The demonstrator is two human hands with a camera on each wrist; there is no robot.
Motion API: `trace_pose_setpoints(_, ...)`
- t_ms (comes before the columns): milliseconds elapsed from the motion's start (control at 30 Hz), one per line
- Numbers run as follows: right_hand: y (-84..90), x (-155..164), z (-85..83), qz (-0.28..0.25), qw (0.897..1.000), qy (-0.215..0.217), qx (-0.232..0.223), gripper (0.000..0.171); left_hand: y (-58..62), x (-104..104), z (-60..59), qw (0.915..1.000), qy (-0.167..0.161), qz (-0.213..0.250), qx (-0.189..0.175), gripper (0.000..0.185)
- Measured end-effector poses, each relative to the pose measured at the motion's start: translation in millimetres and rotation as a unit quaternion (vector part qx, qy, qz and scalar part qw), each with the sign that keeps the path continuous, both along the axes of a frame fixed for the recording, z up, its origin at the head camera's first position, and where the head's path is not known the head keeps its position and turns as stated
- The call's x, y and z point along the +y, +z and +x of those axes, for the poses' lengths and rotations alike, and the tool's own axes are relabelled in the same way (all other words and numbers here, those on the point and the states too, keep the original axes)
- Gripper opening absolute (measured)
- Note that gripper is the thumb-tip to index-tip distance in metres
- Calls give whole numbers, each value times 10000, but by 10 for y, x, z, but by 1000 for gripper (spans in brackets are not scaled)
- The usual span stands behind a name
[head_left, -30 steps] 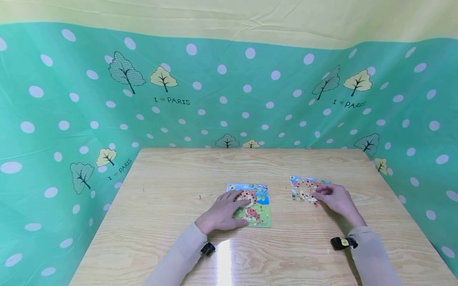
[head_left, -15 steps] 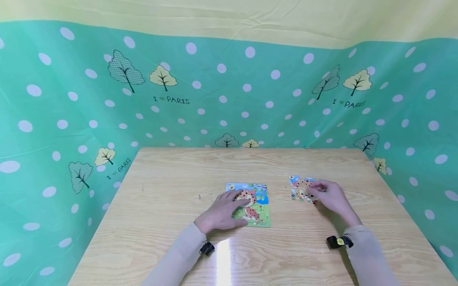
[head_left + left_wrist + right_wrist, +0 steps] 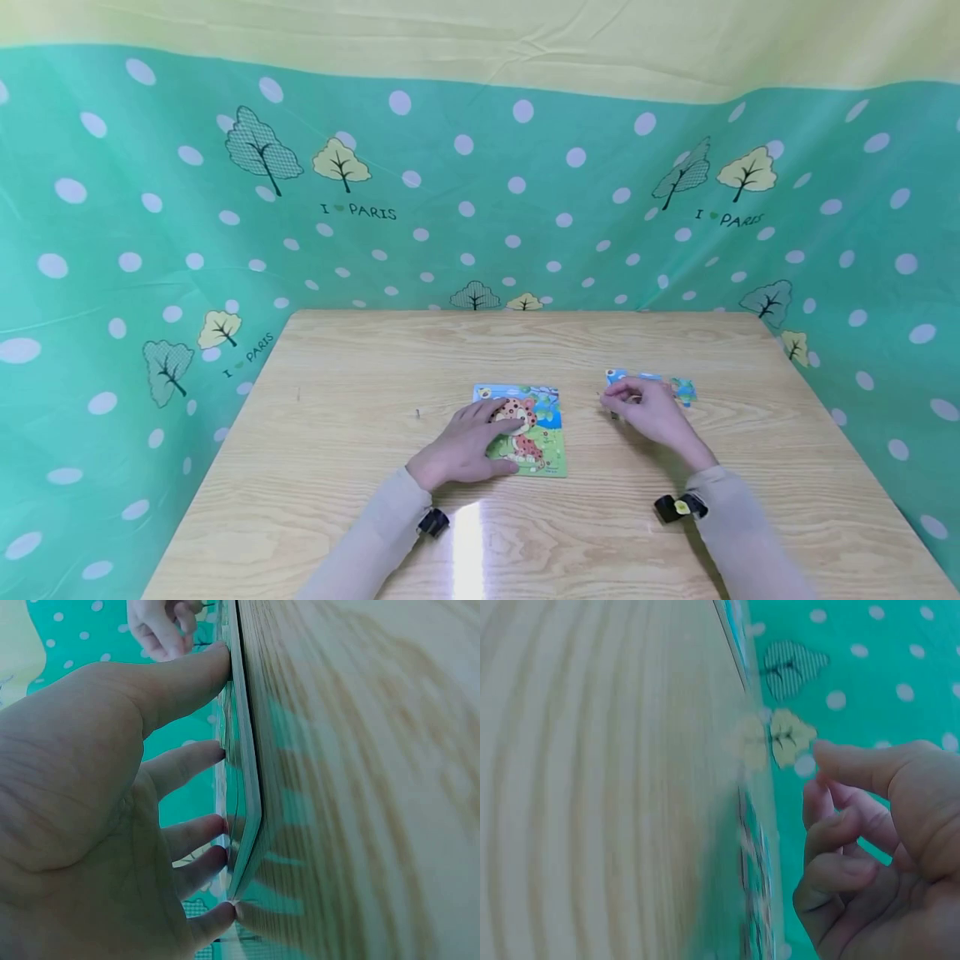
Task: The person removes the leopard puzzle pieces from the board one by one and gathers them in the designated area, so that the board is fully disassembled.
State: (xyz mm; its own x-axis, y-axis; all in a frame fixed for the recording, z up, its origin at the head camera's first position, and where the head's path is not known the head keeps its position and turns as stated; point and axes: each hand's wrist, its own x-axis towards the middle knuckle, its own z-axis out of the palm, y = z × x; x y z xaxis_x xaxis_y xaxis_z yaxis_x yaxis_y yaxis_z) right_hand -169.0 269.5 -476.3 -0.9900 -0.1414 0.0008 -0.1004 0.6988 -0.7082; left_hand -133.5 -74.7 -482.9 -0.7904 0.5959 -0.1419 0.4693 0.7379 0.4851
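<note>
- The left hand (image 3: 467,446) rests with spread, nearly straight fingers on a thin rectangular picture board, printed with a spotted orange cat under blue sky on green grass (image 3: 553,457), lying flat near the middle of the wooden table with pale grain (image 3: 360,371).
- The head view shows that print; the left wrist view shows instead the board edge-on, thumb and fingertips touching it, one fingertip at its corner.
- The right hand (image 3: 651,410) is well apart from the left, over a flat patch of blue and green picture pieces (image 3: 685,390) to the right of the board, hiding much of it in the head view.
- The right wrist view shows what the head view hides: curled fingers, thumb and forefinger tips close together, raised above the pieces. I cannot tell whether they pinch anything.
- Behind the table hangs a green cloth with white dots and printed trees (image 3: 465,225).
</note>
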Motion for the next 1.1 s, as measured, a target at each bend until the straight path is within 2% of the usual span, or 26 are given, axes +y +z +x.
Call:
trace_pose_setpoints(167, -35, -260, -3, -115, 9984, 518, -188, 25, -17, 0, 2, 10000, -12, -2, 36, 70)
trace_pose_setpoints(400, -99, -535, -3, -251, 9876, 1365, -729, 32, -23, 23, -4, 9999, -36, -38, 92, 70)
trace_pose_setpoints(633, -123, -658, -16, 30, 9848, 1476, -912, 43, -10, 35, 2, 10000, -48, -66, 52, 70)
trace_pose_setpoints(1000, -61, -699, -28, 187, 9799, 1708, -1017, 38, -13, 16, -12, 9999, -62, -71, 127, 70)
trace_pose_setpoints(1100, -44, -719, -27, 226, 9801, 1655, -1072, 35, -17, 11, -18, 9998, -66, -78, 163, 70)
